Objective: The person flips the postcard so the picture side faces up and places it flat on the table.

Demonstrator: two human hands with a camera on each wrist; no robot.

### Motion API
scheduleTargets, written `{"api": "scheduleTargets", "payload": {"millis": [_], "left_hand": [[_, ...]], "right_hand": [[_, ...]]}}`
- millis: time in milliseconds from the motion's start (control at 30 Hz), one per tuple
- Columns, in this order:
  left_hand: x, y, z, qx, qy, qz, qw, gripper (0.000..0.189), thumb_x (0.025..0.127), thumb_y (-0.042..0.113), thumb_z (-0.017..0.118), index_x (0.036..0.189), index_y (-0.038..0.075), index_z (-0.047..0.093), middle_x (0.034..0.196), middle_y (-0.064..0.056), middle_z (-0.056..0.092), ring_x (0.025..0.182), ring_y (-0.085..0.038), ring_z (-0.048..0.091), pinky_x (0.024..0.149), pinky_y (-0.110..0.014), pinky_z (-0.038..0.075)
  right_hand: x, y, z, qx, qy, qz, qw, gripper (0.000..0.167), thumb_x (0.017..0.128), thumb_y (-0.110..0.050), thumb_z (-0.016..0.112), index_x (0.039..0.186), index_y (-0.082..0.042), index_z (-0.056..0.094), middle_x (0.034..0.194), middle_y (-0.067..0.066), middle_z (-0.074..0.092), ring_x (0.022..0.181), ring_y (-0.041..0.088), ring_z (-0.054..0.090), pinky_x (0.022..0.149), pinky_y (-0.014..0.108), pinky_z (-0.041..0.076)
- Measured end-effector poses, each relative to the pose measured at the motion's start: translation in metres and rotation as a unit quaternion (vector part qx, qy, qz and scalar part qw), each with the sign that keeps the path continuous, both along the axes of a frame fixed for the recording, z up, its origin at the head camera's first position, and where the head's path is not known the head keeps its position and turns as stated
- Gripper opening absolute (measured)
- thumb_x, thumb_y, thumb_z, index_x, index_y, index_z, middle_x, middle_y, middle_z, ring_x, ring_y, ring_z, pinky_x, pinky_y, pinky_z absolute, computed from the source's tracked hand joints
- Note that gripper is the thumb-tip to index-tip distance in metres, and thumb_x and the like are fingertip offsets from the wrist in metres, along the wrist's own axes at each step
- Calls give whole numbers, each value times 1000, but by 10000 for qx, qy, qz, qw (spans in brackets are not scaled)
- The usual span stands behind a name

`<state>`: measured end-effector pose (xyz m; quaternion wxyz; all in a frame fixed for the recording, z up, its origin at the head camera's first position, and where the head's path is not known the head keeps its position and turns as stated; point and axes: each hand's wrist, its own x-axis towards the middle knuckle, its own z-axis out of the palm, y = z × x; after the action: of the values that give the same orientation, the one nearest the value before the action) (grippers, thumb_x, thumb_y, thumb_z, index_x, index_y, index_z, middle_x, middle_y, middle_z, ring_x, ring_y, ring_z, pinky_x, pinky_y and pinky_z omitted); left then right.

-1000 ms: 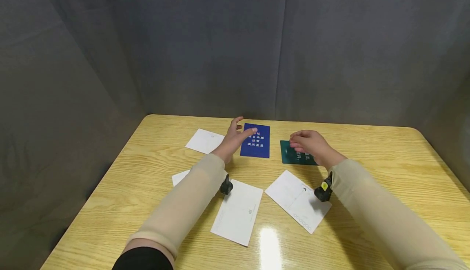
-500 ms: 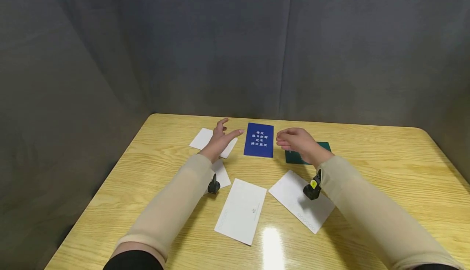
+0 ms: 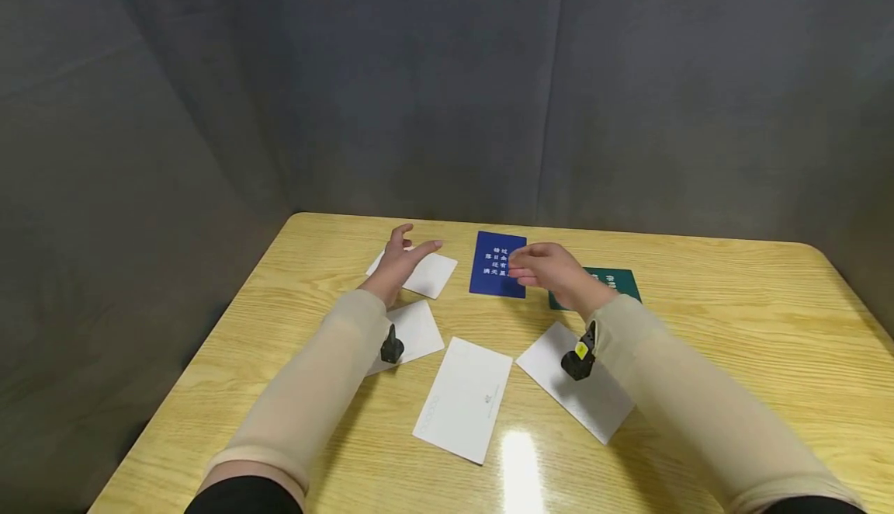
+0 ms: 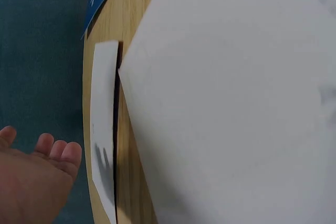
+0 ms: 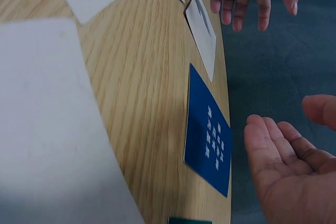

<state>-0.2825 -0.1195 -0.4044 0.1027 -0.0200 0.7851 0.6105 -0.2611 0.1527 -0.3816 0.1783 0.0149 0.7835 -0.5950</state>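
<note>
My left hand (image 3: 396,267) hovers above a white card (image 3: 434,273) at the back left, thumb spread from the fingers and nothing held. Further right, my right hand (image 3: 555,272) hangs in the air over the right edge of a blue card (image 3: 489,265) with white characters. Its fingers are relaxed and hold nothing, as the right wrist view of the hand (image 5: 294,169) shows. Behind that hand lies a dark green card (image 3: 621,281), partly hidden. Beneath the left wrist is another white card (image 3: 422,329).
Nearer the front, a white postcard (image 3: 464,401) lies at the middle and another white postcard (image 3: 601,401) under the right wrist. All lie on a wooden table (image 3: 740,328). A grey curtain (image 3: 419,95) hangs behind its back edge.
Both hands have moved left in the head view. The left went from beside the blue card to over the back white card; the right went from the green card to the blue one.
</note>
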Motion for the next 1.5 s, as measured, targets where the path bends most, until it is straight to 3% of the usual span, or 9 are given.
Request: {"api": "scheduleTargets", "payload": {"millis": [267, 533, 767, 900, 1233, 1500], "left_hand": [[-3, -11, 1, -319, -93, 219, 9992, 88, 96, 44, 66, 162, 12, 17, 158, -21, 22, 144, -38, 30, 117, -55, 29], [-7, -26, 4, -750, -281, 453, 9958, 93, 94, 46, 68, 161, 7, 16, 158, -23, 24, 145, -39, 30, 118, -53, 29], [-9, -48, -3, -1430, -449, 708, 9862, 92, 94, 48, 67, 161, 7, 19, 160, -24, 22, 144, -41, 28, 116, -55, 31], [-10, -57, -5, -1541, -521, 899, 9826, 93, 94, 48, 66, 161, 5, 20, 162, -25, 21, 145, -41, 28, 117, -55, 30], [-14, -62, -6, -1376, -634, 808, 9851, 96, 95, 48, 65, 163, 1, 16, 166, -21, 20, 150, -37, 24, 121, -51, 26], [-13, -57, 2, -1563, -791, 659, 9823, 94, 95, 46, 64, 163, 0, 17, 168, -19, 20, 152, -36, 23, 122, -48, 25]], "right_hand": [[4, -14, -2, -378, -134, 106, 9991, 42, 109, -12, 50, 145, 10, 48, 147, 26, 51, 133, 35, 55, 111, 39, 44], [6, -33, -10, -586, -377, 9, 9976, 38, 107, -9, 56, 140, 9, 54, 141, 25, 57, 131, 34, 57, 110, 39, 45], [10, -51, -19, -723, -364, 73, 9967, 34, 106, -6, 56, 135, 11, 55, 134, 26, 60, 126, 35, 60, 107, 39, 48], [12, -57, -21, -594, -350, 111, 9976, 33, 106, -6, 57, 134, 11, 58, 133, 25, 61, 123, 34, 61, 106, 38, 49], [12, -72, -23, -764, -311, 219, 9963, 37, 105, -4, 56, 138, 15, 52, 136, 28, 58, 128, 37, 58, 106, 39, 49], [10, -83, -25, -941, -528, -71, 9941, 36, 104, -3, 58, 136, 14, 55, 137, 26, 58, 125, 33, 59, 106, 38, 49]]}}
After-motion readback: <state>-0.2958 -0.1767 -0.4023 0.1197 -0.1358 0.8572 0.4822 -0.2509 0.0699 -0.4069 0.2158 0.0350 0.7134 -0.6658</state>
